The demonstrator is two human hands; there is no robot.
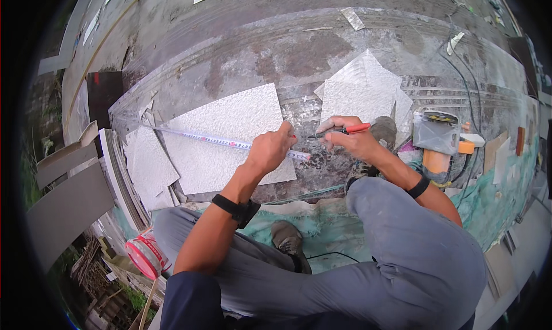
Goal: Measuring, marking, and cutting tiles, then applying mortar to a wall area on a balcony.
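Note:
A white textured panel (233, 114) lies on the worn work surface in front of me. A tape measure's blade (215, 140) stretches slantwise across it, and its end passes the panel's right edge. My left hand (269, 149) is over that end, fingers closed, with a small red piece at the fingertips; whether they also grip the tape cannot be seen. To the right, my right hand (348, 139) pinches a red marker (359, 128), its black tip pointing left toward my left hand. Beyond the right hand several white textured sheets (359, 94) overlap.
More white offcuts (148, 166) lie at left beside upright stacked panels (118, 177). A red-and-white round container (146, 256) stands lower left. At right are a clear plastic box (435, 131), an orange tool part (437, 161) and a dark cable (468, 79). Green netting (333, 229) spreads near my shoes.

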